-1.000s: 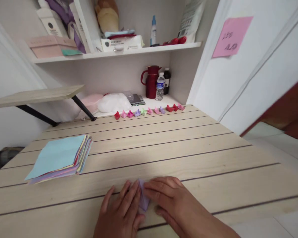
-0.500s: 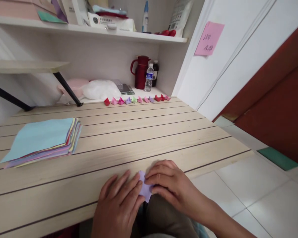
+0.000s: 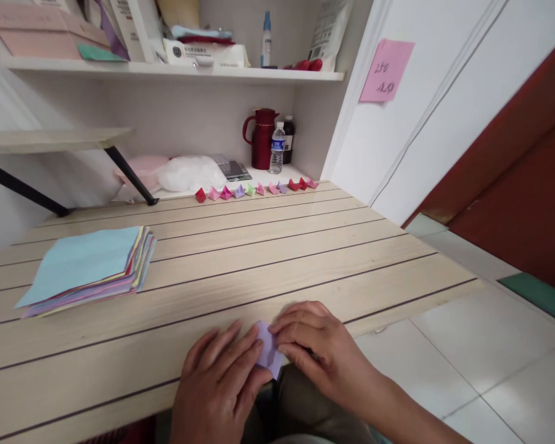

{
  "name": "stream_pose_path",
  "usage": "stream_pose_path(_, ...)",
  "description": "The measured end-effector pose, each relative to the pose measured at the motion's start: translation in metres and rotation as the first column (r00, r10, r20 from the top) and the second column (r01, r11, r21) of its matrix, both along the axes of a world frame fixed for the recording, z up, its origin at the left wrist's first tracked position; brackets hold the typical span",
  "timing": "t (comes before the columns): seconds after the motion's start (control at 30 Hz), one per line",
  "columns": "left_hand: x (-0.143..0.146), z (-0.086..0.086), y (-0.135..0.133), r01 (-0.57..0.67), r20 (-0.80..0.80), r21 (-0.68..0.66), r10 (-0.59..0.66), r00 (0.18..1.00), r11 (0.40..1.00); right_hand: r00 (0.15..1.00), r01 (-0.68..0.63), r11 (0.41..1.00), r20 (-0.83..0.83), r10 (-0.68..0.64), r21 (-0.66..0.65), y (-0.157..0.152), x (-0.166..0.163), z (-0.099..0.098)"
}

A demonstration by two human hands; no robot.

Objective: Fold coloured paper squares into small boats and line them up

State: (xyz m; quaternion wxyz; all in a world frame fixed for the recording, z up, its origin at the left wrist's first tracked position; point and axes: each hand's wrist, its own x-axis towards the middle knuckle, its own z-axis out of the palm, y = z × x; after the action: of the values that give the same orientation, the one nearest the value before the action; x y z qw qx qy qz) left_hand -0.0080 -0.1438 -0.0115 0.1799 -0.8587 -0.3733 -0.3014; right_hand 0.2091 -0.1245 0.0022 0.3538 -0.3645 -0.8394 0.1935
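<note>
Nearest the body, the left hand lies to the left of a small folded lilac paper, fingers extended close together and thumb near the lower corner, gripping its left side. The right hand is narrowed, fingertips and thumb pinching the right side; the exact contact under the fingers is hidden. The paper sits between both hands at the front edge of the slatted wooden tabletop, presumably so each side is within easy reach, one hand steadying while the other works the layers. Farther left, a stack of square coloured sheets, pale blue uppermost, rests well apart from the hands, likely to keep the working area free. At the far edge, small folded-paper figures stand in a line, apparently parked out of the way. Behind them: a dark red jug beside a clear water bottle.
</note>
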Motion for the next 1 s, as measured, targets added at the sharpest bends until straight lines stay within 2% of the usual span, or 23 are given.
stream_pose_path(0.17,0.003,0.0,0.0,-0.028,0.061,0.005,0.027,0.998,1.0,0.999,0.052,0.999,0.003,-0.052,0.005,-0.002,-0.003,-0.001)
stream_pose_path(0.27,0.006,0.001,0.0,-0.055,0.087,-0.012,0.056,0.995,0.998,0.999,0.034,0.999,0.011,-0.034,0.023,-0.002,-0.002,-0.002)
stream_pose_path(0.37,0.007,0.002,0.0,-0.066,0.089,-0.013,0.067,0.994,0.998,0.999,0.024,0.996,0.029,-0.027,0.082,-0.003,-0.001,-0.006)
stream_pose_path(0.5,0.004,0.0,-0.001,-0.06,0.038,0.01,0.059,0.998,0.998,0.991,0.106,0.976,0.066,-0.12,0.19,-0.005,-0.001,-0.013)
stream_pose_path(0.6,0.004,-0.003,-0.003,-0.066,0.026,0.01,0.066,0.997,0.998,0.985,0.133,0.967,0.077,-0.152,0.216,-0.005,-0.002,-0.015)
stream_pose_path(0.8,0.006,-0.006,-0.004,-0.11,0.124,-0.067,0.118,0.985,0.992,0.98,0.195,0.975,0.015,-0.198,0.103,-0.004,-0.005,-0.012)
stream_pose_path(0.9,0.006,-0.009,-0.003,-0.143,0.143,-0.134,0.162,0.976,0.981,0.974,0.218,0.974,0.043,-0.22,0.059,-0.005,-0.006,-0.01)
stream_pose_path(1.0,0.006,-0.012,-0.004,-0.216,0.126,-0.134,0.233,0.964,0.967,0.967,0.237,0.971,0.087,-0.239,0.037,-0.006,-0.008,-0.008)
